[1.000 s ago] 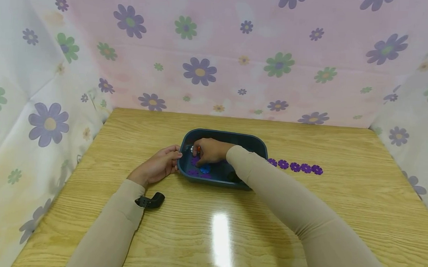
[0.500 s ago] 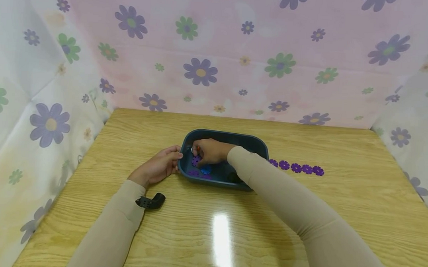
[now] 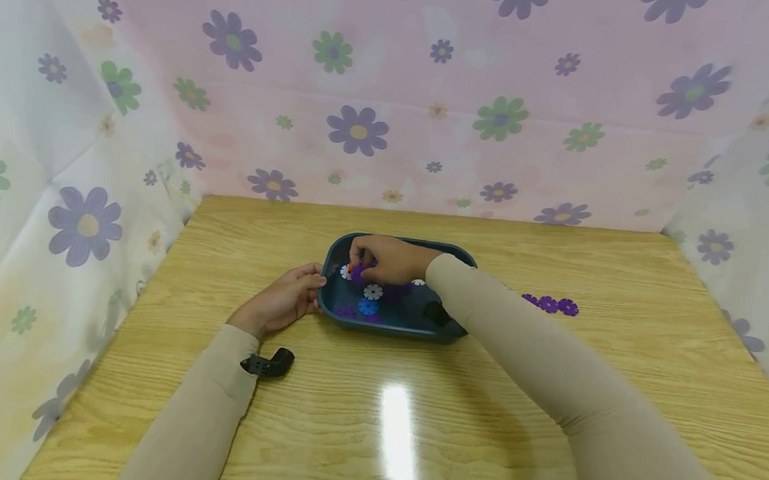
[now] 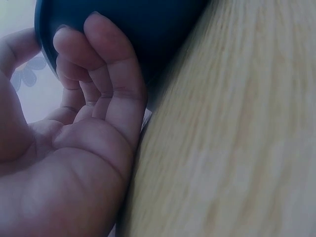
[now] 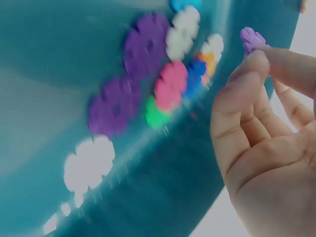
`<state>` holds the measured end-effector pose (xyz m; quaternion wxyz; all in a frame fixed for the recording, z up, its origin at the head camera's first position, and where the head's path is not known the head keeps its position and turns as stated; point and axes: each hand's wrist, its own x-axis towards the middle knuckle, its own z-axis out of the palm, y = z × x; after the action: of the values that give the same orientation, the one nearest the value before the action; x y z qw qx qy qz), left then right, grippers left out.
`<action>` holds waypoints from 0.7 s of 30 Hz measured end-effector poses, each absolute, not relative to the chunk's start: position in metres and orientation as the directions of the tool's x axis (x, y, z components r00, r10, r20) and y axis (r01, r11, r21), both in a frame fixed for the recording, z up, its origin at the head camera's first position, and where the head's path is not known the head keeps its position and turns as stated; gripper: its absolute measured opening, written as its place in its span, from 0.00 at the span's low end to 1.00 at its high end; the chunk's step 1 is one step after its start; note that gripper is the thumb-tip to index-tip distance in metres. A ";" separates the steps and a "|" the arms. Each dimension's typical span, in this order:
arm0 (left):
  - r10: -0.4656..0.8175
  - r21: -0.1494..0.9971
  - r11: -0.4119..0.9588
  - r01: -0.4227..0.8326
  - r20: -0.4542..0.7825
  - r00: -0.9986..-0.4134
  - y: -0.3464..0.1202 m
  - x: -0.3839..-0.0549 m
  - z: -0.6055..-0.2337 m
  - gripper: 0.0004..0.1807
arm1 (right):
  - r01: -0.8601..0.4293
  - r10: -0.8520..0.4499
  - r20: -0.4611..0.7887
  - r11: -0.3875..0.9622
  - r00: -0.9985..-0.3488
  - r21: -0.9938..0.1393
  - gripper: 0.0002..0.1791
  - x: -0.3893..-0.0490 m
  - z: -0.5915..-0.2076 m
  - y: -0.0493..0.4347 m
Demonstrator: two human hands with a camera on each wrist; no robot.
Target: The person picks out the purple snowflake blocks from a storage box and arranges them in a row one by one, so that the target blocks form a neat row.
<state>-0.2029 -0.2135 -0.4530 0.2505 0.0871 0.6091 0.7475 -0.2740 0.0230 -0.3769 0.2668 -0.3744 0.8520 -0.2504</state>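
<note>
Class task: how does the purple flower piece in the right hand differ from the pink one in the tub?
The held piece is purple, the pink piece pink. The right hand pinches the held piece, while the pink piece sits in the tub. In the right wrist view, fingers cover part of the held piece; none cover the pink piece. Both have petal-like, notched edges.

Purple disc (image 5: 252,39), flowered pink backdrop (image 3: 411,83)

I lose part of the row of purple flower-shaped discs (image 3: 548,304) behind the beige right sleeve (image 3: 521,346); my left-wrist view crops the dark teal plastic tub (image 4: 153,29); the right hand (image 5: 271,148) hides some of its pinched purple plastic flower (image 5: 252,39).
</note>
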 end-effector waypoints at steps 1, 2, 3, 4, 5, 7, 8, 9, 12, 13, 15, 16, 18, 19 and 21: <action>0.479 0.954 -0.129 -0.269 -0.177 -0.860 -0.214 -0.203 -0.453 0.07 | -0.505 -0.770 -0.252 0.591 -0.586 -0.629 0.08 -0.274 -0.372 0.027; 0.477 0.954 -0.128 -0.272 -0.181 -0.860 -0.214 -0.203 -0.453 0.06 | -0.498 -0.768 -0.239 0.585 -0.595 -0.640 0.07 -0.272 -0.367 0.031; 0.475 0.953 -0.126 -0.275 -0.186 -0.860 -0.214 -0.203 -0.453 0.06 | -0.491 -0.766 -0.225 0.578 -0.602 -0.652 0.08 -0.271 -0.362 0.036; 0.477 0.953 -0.124 -0.276 -0.186 -0.859 -0.214 -0.203 -0.454 0.06 | -0.490 -0.762 -0.206 0.572 -0.614 -0.657 0.08 -0.270 -0.358 0.040; 0.479 0.953 -0.123 -0.277 -0.187 -0.858 -0.214 -0.203 -0.454 0.06 | -0.490 -0.757 -0.187 0.568 -0.626 -0.661 0.08 -0.269 -0.352 0.045; 0.482 0.954 -0.120 -0.274 -0.186 -0.856 -0.214 -0.203 -0.454 0.06 | -0.485 -0.739 -0.140 0.560 -0.659 -0.672 0.08 -0.266 -0.343 0.057; 0.482 0.954 -0.120 -0.273 -0.185 -0.856 -0.213 -0.204 -0.454 0.06 | -0.481 -0.727 -0.112 0.553 -0.677 -0.680 0.08 -0.264 -0.339 0.063; 0.483 0.955 -0.119 -0.271 -0.183 -0.857 -0.213 -0.204 -0.454 0.07 | -0.481 -0.712 -0.078 0.547 -0.698 -0.685 0.08 -0.262 -0.336 0.069; 0.480 0.955 -0.118 -0.271 -0.185 -0.858 -0.212 -0.203 -0.453 0.07 | -0.489 -0.653 0.029 0.535 -0.757 -0.689 0.08 -0.255 -0.327 0.088; 0.477 0.954 -0.116 -0.276 -0.190 -0.858 -0.213 -0.203 -0.453 0.07 | -0.488 -0.629 0.061 0.533 -0.775 -0.692 0.08 -0.252 -0.326 0.095; 0.474 0.953 -0.112 -0.282 -0.199 -0.858 -0.214 -0.202 -0.453 0.07 | -0.481 -0.578 0.113 0.536 -0.808 -0.694 0.08 -0.245 -0.323 0.111; 0.474 0.952 -0.110 -0.286 -0.202 -0.857 -0.214 -0.201 -0.453 0.07 | -0.476 -0.552 0.131 0.547 -0.824 -0.689 0.08 -0.242 -0.322 0.119; 0.477 0.952 -0.107 -0.287 -0.205 -0.855 -0.215 -0.200 -0.452 0.07 | -0.452 -0.498 0.148 0.572 -0.854 -0.685 0.09 -0.236 -0.321 0.137; 0.481 0.953 -0.105 -0.285 -0.202 -0.853 -0.215 -0.200 -0.452 0.08 | -0.435 -0.475 0.148 0.580 -0.867 -0.689 0.09 -0.233 -0.321 0.146; 0.491 0.954 -0.108 -0.280 -0.194 -0.849 -0.214 -0.200 -0.452 0.08 | -0.412 -0.439 0.151 0.596 -0.886 -0.689 0.09 -0.228 -0.323 0.164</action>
<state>-0.2002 -0.2137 -0.4518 0.2608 0.0860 0.6149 0.7392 -0.2278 0.1635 -0.3227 0.0172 -0.2383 0.8930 -0.3814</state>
